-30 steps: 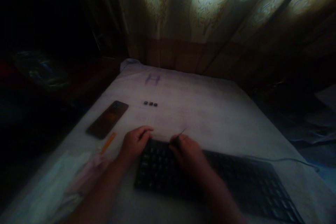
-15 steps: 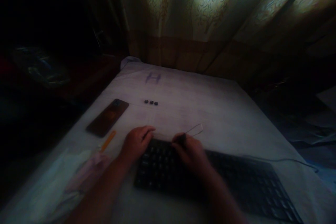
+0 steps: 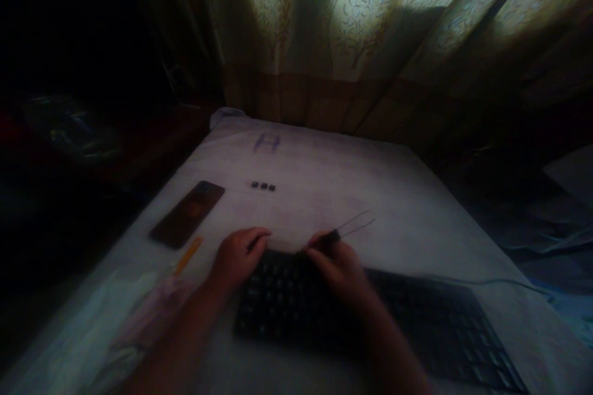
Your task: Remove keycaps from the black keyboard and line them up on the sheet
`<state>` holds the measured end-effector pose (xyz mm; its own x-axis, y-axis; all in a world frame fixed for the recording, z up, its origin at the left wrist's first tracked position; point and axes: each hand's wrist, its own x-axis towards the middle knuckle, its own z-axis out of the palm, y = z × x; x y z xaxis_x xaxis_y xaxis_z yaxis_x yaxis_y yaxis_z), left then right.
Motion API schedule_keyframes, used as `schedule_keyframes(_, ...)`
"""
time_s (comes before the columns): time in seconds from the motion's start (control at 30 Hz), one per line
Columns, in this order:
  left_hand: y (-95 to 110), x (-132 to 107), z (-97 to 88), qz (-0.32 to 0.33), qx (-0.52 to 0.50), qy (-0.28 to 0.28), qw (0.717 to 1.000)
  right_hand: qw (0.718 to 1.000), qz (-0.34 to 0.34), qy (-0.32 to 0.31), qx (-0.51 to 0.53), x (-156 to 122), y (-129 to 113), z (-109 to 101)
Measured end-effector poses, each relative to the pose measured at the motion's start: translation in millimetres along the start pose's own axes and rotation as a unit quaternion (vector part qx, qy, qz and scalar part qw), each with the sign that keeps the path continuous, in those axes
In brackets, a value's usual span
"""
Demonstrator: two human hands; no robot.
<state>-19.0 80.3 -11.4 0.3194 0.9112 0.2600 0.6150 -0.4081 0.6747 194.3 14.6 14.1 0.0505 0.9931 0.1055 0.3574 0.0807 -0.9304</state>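
Note:
A black keyboard (image 3: pixel 278 296) lies on the cloth-covered table in front of me. My left hand (image 3: pixel 238 256) is closed at its upper left corner, thumb and fingers against the edge. My right hand (image 3: pixel 338 262) is closed above the keyboard's top edge. It grips the dark handle of a wire keycap puller (image 3: pixel 354 226), whose two thin wires point up and to the right, away from the keys. Farther back, three small black keycaps (image 3: pixel 264 186) sit in a row. The keys under my right hand are hidden, and the picture is dark and blurred.
A brown phone (image 3: pixel 188 215) lies to the left. Nearer are an orange-handled tool (image 3: pixel 189 255) and a crumpled pink and white cloth (image 3: pixel 155 315). The keyboard's cable (image 3: pixel 491 282) runs off to the right. A patterned curtain (image 3: pixel 365 18) hangs behind the table.
The puller has turned in my right hand, and its wires now show longer and farther to the upper right. My left hand stays at the keyboard's corner. The view has shifted slightly.

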Motion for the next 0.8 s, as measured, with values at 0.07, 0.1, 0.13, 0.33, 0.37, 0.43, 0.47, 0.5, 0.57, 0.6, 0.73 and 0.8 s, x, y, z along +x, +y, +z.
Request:
schedule_keyframes(0.07, 2, 0, -1.1, 0.001, -0.013, 0.008, 1.000, 1.000, -0.005, 0.002, -0.003, 0, -3, 0)
schedule_keyframes(0.1, 4, 0, -1.7, 0.007, -0.018, 0.014, 1.000, 1.000, -0.010, 0.004, -0.007, 0, -4, 0)
schedule_keyframes(0.13, 7, 0, -2.2, 0.018, -0.022, 0.020, 0.999, 1.000, -0.015, 0.006, -0.011, 0, -5, 0)
schedule_keyframes(0.33, 27, -6, -0.1, 0.144, -0.031, 0.013, 0.989, 0.998, -0.056, 0.014, -0.001, -2, -7, 4)
schedule_keyframes(0.37, 29, -8, 0.9, 0.155, -0.033, 0.010, 0.987, 0.998, -0.059, 0.012, 0.000, -2, -7, 5)
schedule_keyframes(0.43, 33, -11, 2.8, 0.166, -0.035, 0.004, 0.985, 0.998, -0.061, 0.003, 0.002, -3, -7, 6)
schedule_keyframes(0.47, 35, -12, 3.5, 0.169, -0.036, 0.000, 0.985, 0.998, -0.061, -0.002, 0.006, -3, -7, 7)
schedule_keyframes(0.5, 35, -12, 4.0, 0.173, -0.037, -0.003, 0.984, 0.998, -0.060, -0.007, 0.009, -3, -7, 8)
schedule_keyframes(0.57, 36, -12, 4.6, 0.178, -0.042, -0.007, 0.983, 0.998, -0.056, -0.010, 0.010, -4, -7, 10)
schedule_keyframes(0.6, 36, -12, 4.8, 0.177, -0.046, -0.008, 0.983, 0.998, -0.053, -0.011, 0.007, -4, -7, 11)
schedule_keyframes(0.73, 32, -10, 6.5, 0.144, -0.068, -0.023, 0.987, 0.999, -0.047, -0.003, 0.004, -4, -3, 12)
schedule_keyframes(0.8, 30, -10, 7.9, 0.122, -0.079, -0.034, 0.989, 0.999, -0.043, -0.002, 0.004, -4, -2, 12)
